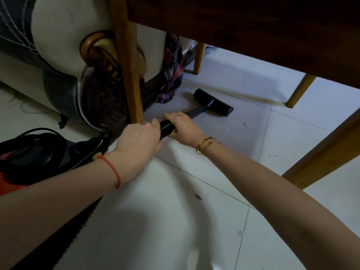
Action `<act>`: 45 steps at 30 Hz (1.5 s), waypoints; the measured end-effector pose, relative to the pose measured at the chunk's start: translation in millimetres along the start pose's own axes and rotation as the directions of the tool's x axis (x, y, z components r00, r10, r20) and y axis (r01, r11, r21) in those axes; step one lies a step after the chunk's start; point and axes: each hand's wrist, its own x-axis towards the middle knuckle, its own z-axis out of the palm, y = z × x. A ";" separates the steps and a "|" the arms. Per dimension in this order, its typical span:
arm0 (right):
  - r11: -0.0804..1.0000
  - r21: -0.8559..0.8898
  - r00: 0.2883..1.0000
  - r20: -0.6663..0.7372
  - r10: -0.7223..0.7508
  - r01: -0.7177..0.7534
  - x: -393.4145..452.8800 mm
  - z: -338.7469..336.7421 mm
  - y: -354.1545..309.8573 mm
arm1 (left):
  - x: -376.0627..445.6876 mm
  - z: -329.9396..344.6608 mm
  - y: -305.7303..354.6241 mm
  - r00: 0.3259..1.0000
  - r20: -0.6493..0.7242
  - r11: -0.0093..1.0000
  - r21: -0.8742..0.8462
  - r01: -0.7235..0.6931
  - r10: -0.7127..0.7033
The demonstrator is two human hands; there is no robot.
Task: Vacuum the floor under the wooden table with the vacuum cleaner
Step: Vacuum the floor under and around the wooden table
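Both hands grip ribbed black hose | flat nozzle on floor

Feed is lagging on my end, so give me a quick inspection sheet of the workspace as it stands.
Surface: white tiled floor, small white scraps and one dark speck lying on it.
Job's things: black vacuum head flat on the tiles under the wooden table; ribbed hose runs back to the vacuum body at lower left.
Clutter: plaid cloth hanging to the floor beside the head.
Grippers: left hand and right hand both grip the hose.
Cables: black cord looped over the vacuum body.
Surroundings: upholstered sofa behind the near table leg.
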 end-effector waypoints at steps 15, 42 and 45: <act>0.954 -0.122 0.955 0.077 0.286 -0.276 21.1 -22.0 118.9 | 131.2 38.2 80.0 0.994 0.067 0.990 -0.109 0.088 -0.081; 0.950 -0.255 0.983 -0.061 0.172 -0.182 -8.3 -20.8 62.1 | 82.0 25.4 50.7 1.000 0.002 0.998 -0.065 -0.018 0.018; 0.950 -0.270 0.988 -0.063 0.143 -0.155 -15.1 -16.9 34.5 | 53.2 20.1 36.7 0.999 -0.030 0.999 -0.030 -0.025 0.024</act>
